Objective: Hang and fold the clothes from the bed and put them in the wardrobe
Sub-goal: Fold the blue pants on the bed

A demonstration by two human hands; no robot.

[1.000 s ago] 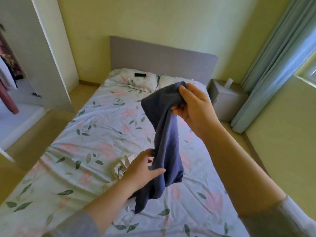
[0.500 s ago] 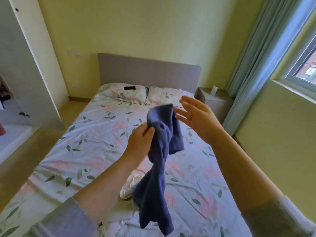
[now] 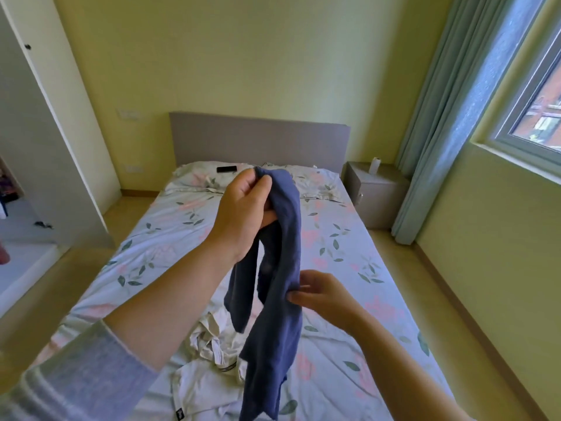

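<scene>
Blue garment [image 3: 288,229] is up in the air in front of me, held over the middle of the bed [image 3: 349,268] and hanging down in two twisted lengths. The longer length reaches toward the foot edge of the bed. My left hand [image 3: 246,211] has the top of it: fingers curled, bunching the cloth against the thumb, raised high over the middle of the mattress. My right hand [image 3: 324,294] is lower, off to the right side of the hanging cloth, and pinches its edge between thumb and fingers about halfway down.

Under the garment, near the foot edge of the bed, a crumpled cream garment [image 3: 209,369] lies on the floral sheet; the blue cloth's lower end hangs in front of it, and I can't tell whether they touch.

Up at the head end, a black phone [image 3: 226,169] lies on the left pillow [image 3: 194,182], just below the grey headboard [image 3: 258,138]. A grey nightstand [image 3: 376,202] stands beside the bed's far right corner, with the blue curtain [image 3: 437,132] and the window [image 3: 537,95] beyond it. On the left, the white wardrobe door [image 3: 51,132] stands open.
</scene>
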